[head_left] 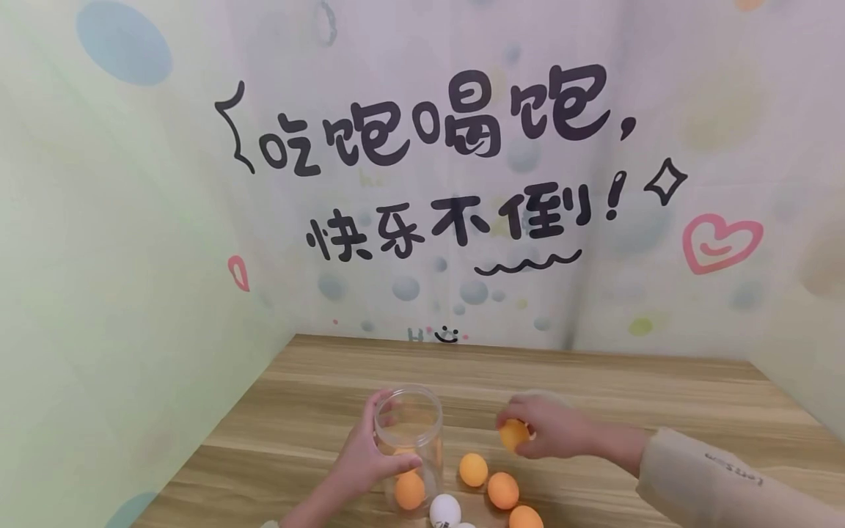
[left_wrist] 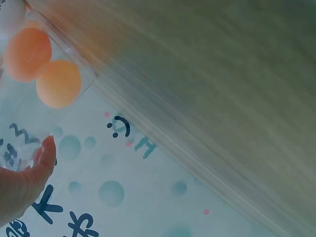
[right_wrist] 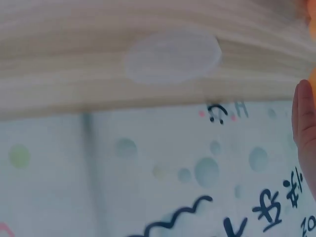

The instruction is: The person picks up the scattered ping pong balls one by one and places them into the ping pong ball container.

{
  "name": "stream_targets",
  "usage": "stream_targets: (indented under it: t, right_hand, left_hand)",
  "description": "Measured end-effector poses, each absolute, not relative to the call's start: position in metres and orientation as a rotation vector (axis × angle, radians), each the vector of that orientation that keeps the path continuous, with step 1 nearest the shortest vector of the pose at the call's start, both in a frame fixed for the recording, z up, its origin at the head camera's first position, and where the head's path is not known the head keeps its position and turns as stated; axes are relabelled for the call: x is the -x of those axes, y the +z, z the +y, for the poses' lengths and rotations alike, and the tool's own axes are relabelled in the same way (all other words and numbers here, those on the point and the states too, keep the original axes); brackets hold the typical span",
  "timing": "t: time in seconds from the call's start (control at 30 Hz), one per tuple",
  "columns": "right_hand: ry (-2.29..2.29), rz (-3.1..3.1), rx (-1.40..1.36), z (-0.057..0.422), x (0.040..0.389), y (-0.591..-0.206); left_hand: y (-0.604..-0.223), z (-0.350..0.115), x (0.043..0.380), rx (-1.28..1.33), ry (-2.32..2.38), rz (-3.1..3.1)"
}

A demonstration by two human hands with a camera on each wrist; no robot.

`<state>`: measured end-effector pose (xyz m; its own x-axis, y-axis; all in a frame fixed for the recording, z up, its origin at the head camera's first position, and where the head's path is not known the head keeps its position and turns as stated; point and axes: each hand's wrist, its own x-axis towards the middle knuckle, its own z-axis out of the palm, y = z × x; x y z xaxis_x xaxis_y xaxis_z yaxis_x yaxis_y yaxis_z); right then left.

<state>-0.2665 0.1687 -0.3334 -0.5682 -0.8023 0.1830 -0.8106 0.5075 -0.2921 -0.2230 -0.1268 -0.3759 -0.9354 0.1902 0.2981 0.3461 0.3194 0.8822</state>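
A clear plastic jar (head_left: pixel 432 440) stands on the wooden table, its round mouth facing up. My left hand (head_left: pixel 366 455) grips it from the left, thumb across the near side and fingers round the back. Inside the jar lie an orange ping-pong ball (left_wrist: pixel 28 54) and a lighter orange one (left_wrist: pixel 59 84). To the right of the jar, my right hand (head_left: pixel 544 425) pinches an orange ping-pong ball (head_left: pixel 513 435) between thumb and fingers, above the table. In the right wrist view only the edge of the right hand (right_wrist: pixel 307 133) shows.
Between jar and right hand lie loose orange balls, the nearest a yellowish one (head_left: pixel 473 469). A white ball (head_left: pixel 445 510) sits before the jar. A pale, flat oval thing (right_wrist: pixel 173 57) lies on the table. A printed cloth backdrop (head_left: pixel 528 293) rises behind the table (head_left: pixel 317 381).
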Motion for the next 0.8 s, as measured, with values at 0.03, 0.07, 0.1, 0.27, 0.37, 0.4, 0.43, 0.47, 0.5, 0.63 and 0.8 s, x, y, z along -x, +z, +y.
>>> stream_targets:
  t: [0.03, 0.07, 0.1, 0.27, 0.37, 0.4, 0.43, 0.47, 0.5, 0.63, 0.8]
  right_hand:
    - [0.526, -2.715, -1.446, 0.165, 0.267, -0.326]
    - [0.517, -2.731, -1.443, 0.160, 0.267, -0.317]
    - [0.515, -2.749, -1.440, 0.156, 0.267, -0.309]
    - [0.531, -2.758, -1.462, 0.128, 0.266, -0.273]
    - [0.560, -2.727, -1.509, 0.109, 0.266, -0.257]
    - [0.562, -2.711, -1.534, 0.103, 0.266, -0.253]
    - [0.561, -2.707, -1.553, 0.097, 0.266, -0.249]
    - [0.553, -2.705, -1.570, 0.092, 0.265, -0.246]
    - [0.542, -2.711, -1.582, 0.087, 0.264, -0.244]
    - [0.426, -2.687, -1.647, 0.072, 0.261, -0.241]
    - [0.350, -2.646, -1.695, 0.065, 0.259, -0.246]
  left_hand:
    - [-0.376, -0.127, 0.223, 0.501, -1.685, -2.434]
    - [-0.376, -0.127, 0.223, 0.504, -1.688, -2.434]
    - [-0.377, -0.128, 0.223, 0.507, -1.693, -2.434]
    - [-0.378, -0.129, 0.223, 0.512, -1.703, -2.438]
    - [-0.378, -0.130, 0.223, 0.507, -1.710, -2.440]
    - [-0.378, -0.130, 0.223, 0.509, -1.713, -2.439]
    - [-0.378, -0.130, 0.223, 0.507, -1.716, -2.439]
    - [-0.378, -0.130, 0.223, 0.504, -1.720, -2.437]
    - [-0.378, -0.130, 0.223, 0.504, -1.721, -2.437]
    - [-0.377, -0.129, 0.223, 0.513, -1.732, -2.438]
    - [-0.375, -0.130, 0.223, 0.530, -1.736, -2.448]
